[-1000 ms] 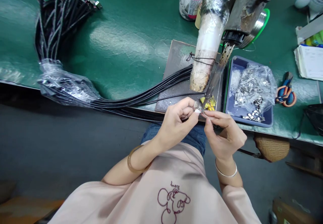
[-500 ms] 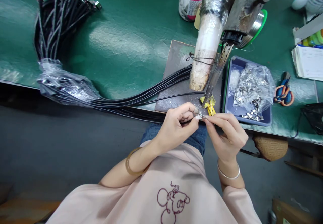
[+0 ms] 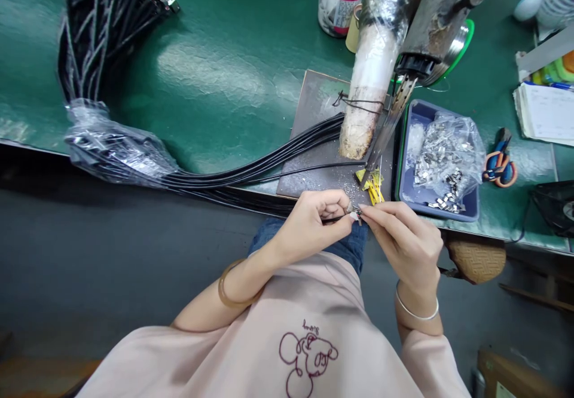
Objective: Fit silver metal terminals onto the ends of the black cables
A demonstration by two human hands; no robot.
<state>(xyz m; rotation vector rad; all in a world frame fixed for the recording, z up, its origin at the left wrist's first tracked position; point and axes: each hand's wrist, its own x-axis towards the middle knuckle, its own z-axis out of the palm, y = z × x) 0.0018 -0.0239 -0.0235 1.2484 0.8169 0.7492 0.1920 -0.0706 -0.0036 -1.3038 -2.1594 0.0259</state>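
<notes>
My left hand [image 3: 309, 226] is closed in a pinch on the end of a thin black cable [image 3: 330, 220], just in front of the table edge. Thumb and forefinger of my right hand [image 3: 409, 239] meet at that same end, pinching a small shiny metal piece [image 3: 359, 213]; the fingertips partly cover it, so its exact shape cannot be made out. Just beyond the hands, a soldering iron [image 3: 389, 132] points down at a yellow holder [image 3: 373, 187]. More black cables [image 3: 233, 177] run left from the grey board [image 3: 309, 111] into a plastic-wrapped bundle [image 3: 121, 147].
A blue tray [image 3: 473, 207] with a bag of small metal parts [image 3: 448, 153] stands right of the board. Pliers [image 3: 500, 162] lie beyond it. A plastic-wrapped tube [image 3: 370, 87] hangs over the board. A solder spool [image 3: 452, 51] and a clear tub [image 3: 338, 3] are behind.
Both hands have shifted slightly towards my body, still together at the cable end. My right wrist has swung a little outward, and the metal piece now sits at a different angle.
</notes>
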